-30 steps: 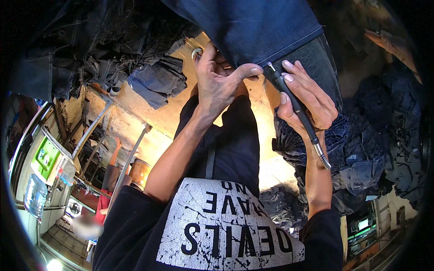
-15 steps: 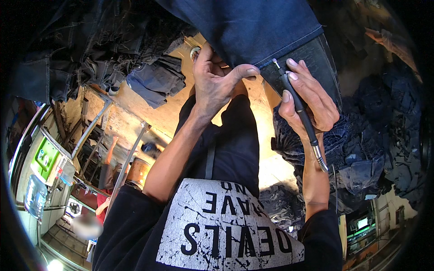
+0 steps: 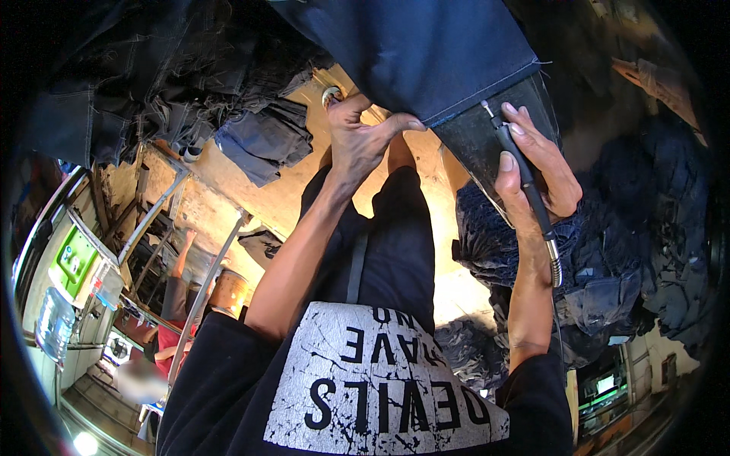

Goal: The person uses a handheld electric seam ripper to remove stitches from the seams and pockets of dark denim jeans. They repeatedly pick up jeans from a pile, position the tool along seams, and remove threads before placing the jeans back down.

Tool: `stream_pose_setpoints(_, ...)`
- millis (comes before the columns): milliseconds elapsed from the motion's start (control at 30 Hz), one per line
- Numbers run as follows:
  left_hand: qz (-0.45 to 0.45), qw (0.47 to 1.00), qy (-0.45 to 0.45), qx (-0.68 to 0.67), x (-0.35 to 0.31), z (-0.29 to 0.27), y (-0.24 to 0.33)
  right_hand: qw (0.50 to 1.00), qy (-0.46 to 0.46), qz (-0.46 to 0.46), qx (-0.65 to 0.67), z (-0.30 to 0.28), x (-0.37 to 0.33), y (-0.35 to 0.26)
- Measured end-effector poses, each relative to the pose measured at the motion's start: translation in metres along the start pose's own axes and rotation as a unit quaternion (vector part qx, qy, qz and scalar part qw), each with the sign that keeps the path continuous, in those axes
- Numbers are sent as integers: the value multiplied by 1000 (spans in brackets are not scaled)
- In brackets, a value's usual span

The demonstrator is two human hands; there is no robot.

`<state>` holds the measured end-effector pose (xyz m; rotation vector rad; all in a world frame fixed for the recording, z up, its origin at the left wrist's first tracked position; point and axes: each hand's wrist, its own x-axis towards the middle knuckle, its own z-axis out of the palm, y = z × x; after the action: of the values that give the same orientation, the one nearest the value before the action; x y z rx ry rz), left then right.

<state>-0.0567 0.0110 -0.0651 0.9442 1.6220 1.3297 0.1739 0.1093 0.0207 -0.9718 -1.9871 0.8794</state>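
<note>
Dark blue denim, looking like a trouser leg point(image 3: 449, 61), is drawn over a dark flat board point(image 3: 475, 137), whose end sticks out past the stitched hem. At the left edge of the cloth is my left hand point(image 3: 357, 144), its thumb against the hem corner and its fingers partly hidden behind the fabric. My right hand point(image 3: 551, 171) grips a black pen-shaped rotary tool point(image 3: 525, 171) between thumb and fingers. The tool's small pale tip points up at the board, just below the hem. From its lower end runs a metal spring-covered cable.
Dark garments point(image 3: 152, 83) hang and pile at the far left, with a folded dark cloth point(image 3: 262, 140) beside them. More denim heaps point(image 3: 608, 228) lie on the right. Metal rails point(image 3: 205, 296) stand at left, near a person in red point(image 3: 169, 338) and a water bottle point(image 3: 55, 323).
My right hand and the rotary tool have moved right and slightly down, away from the hem. My left hand has shifted slightly left, its thumb still at the cloth's corner.
</note>
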Motion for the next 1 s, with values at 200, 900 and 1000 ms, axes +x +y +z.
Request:
stream_pose_setpoints(200,-2,1000,22,4,4,3,-22,996,-70,-58,16,7,-4,4)
stream_pose_setpoints(900,-4,999,26,41,4,9,-21,995,-76,-66,-1,10,-5,6)
stream_pose_setpoints(1000,-20,999,33,14,4,11,-20,995,-74,-69,-7,9,-4,6)
